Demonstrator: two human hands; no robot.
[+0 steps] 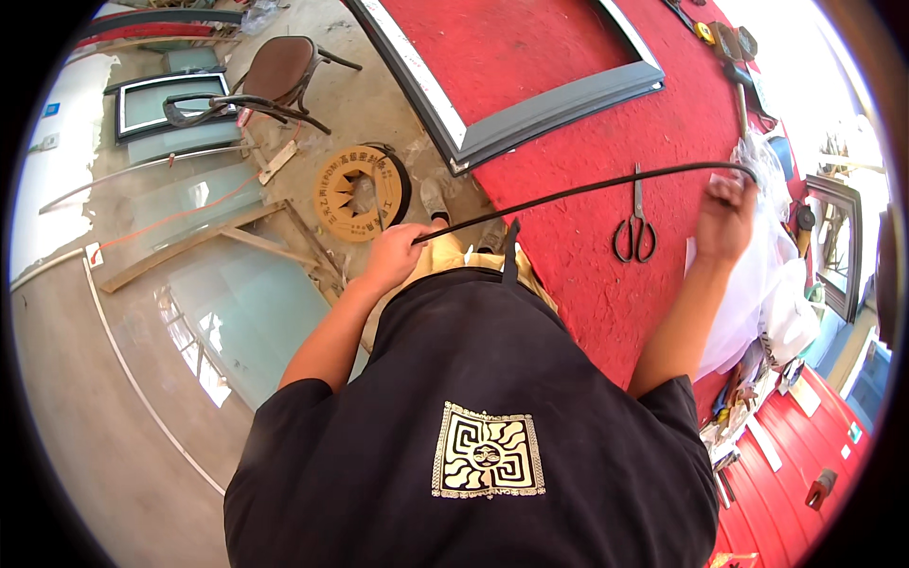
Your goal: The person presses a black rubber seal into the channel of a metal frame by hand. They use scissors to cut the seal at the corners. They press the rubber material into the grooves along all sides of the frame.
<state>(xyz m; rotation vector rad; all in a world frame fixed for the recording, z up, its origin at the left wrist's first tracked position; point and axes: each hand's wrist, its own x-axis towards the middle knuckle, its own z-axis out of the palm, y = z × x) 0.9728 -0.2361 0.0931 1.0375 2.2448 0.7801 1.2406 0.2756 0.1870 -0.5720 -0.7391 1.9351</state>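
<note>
A black rubber sealing strip (573,192) stretches in a shallow arch between my two hands, above the red work surface. My left hand (393,256) is closed around its lower end, close to my waist. Out to the right, my right hand (727,216) has curled fingers and grips the strip near its other end. Beneath the strip lies a pair of black-handled scissors (636,227). On the floor beyond my left hand is a round cardboard reel (331,204) with black strip wound behind its face.
A grey window frame (559,115) lies on the red table (587,303). Left, a brown chair (281,66), wooden bars (270,244) and glass panes (251,303) occupy the floor. Clear plastic wrap (772,275) and a tape measure (703,32) lie along the right side.
</note>
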